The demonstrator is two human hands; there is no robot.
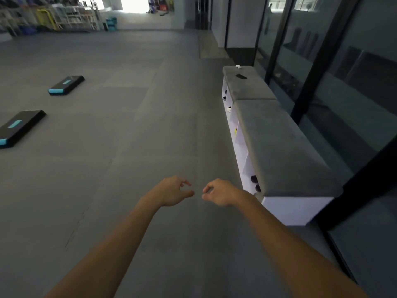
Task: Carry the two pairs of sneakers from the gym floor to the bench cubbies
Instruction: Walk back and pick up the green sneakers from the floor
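Both my arms reach forward over the grey gym floor. My left hand (175, 191) and my right hand (219, 193) hang side by side with fingers loosely curled, and neither holds anything. The bench (277, 134), with grey cushions on a white cubby base, runs along the right wall, just right of my right hand. Dark sneaker toes (255, 182) show in the nearest cubby. A white and dark shoe (229, 108) peeks from a farther cubby. No sneakers lie on the floor in view.
Two black step platforms (66, 84) (19, 126) with blue trim lie on the floor at left. A dark phone-like item (241, 77) and a small white object (237, 66) rest on the far cushion. Glass wall panels (322, 72) stand behind the bench. Equipment racks (71, 16) line the far wall.
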